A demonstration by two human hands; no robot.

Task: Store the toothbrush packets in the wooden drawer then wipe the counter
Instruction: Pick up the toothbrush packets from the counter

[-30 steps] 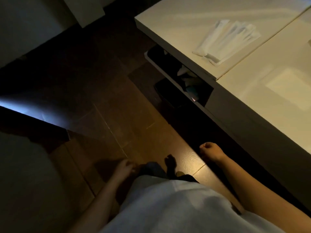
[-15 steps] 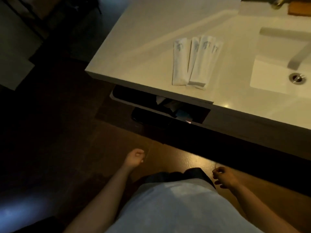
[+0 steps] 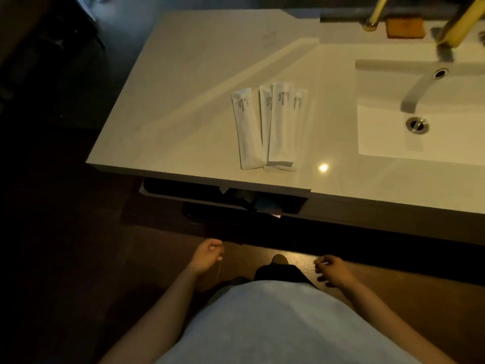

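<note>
Several white toothbrush packets (image 3: 270,127) lie side by side, partly overlapping, on the pale counter (image 3: 183,101) near its front edge. Under that edge a drawer (image 3: 225,199) stands partly pulled out, dark inside, with some small items in it. My left hand (image 3: 207,254) hangs low in front of the counter, fingers loosely curled, holding nothing. My right hand (image 3: 332,270) hangs at the same height, fingers apart and empty. Both hands are well below and short of the packets.
A white sink basin (image 3: 420,106) with a round drain (image 3: 417,124) is set into the counter's right part. A brass tap (image 3: 456,24) reaches over it, and an orange-brown block (image 3: 404,27) sits at the back. Dark wood floor (image 3: 78,258) lies to the left.
The view has swung and stepped toward the counter, so the packets and sink look nearer and more square-on. Both hands stay low at my sides; the right one has loosened from a fist.
</note>
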